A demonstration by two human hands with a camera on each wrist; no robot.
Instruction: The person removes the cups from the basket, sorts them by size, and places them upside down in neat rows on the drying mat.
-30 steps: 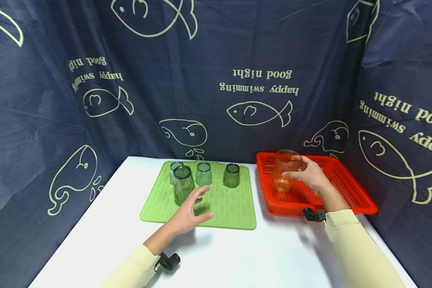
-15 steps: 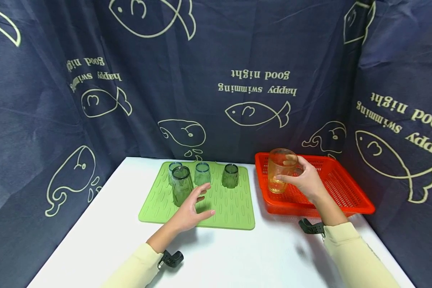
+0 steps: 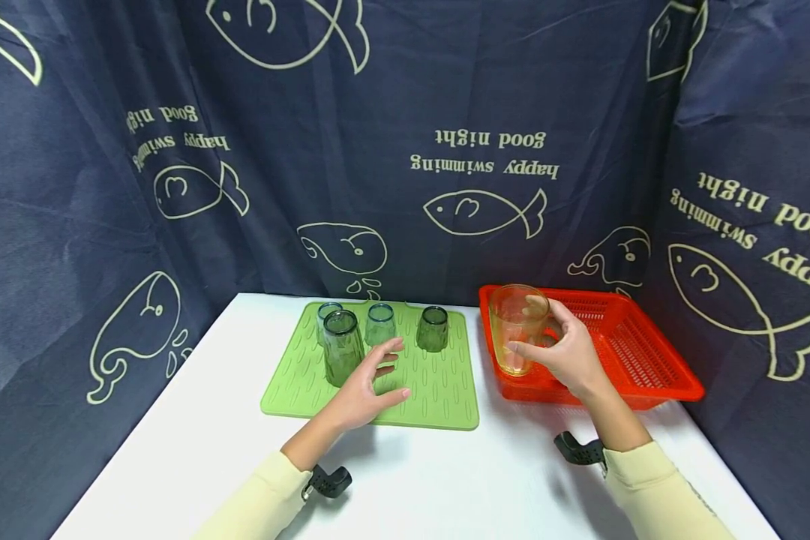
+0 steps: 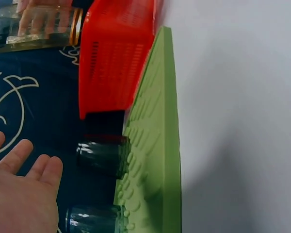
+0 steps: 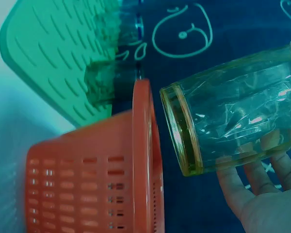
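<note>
My right hand (image 3: 570, 356) grips a tall amber-yellow drinking glass (image 3: 513, 330) over the left side of the red basket (image 3: 671, 391). In the right wrist view, the glass (image 5: 233, 114) is lifted above the basket's rim, with fingers wrapped along its side. My left hand (image 3: 367, 391) hovers over the green drying mat (image 3: 428, 409), fingers spread and holding nothing. Close beside it stands a tall green glass (image 3: 342, 352). Behind are a blue-tinted glass (image 3: 381, 328), another blue-tinted one (image 3: 322, 334) partly hidden by the tall glass, and a short green glass (image 3: 433, 331).
The mat and basket sit side by side on a white table (image 3: 445, 487), the basket to the right. A dark blue curtain (image 3: 378, 187) with fish drawings surrounds the table's back and sides. Each wrist wears a black camera mount.
My right hand has carried the amber-yellow glass leftward and slightly nearer, from within the basket toward its left rim. My left hand has shifted slightly right, still spread.
</note>
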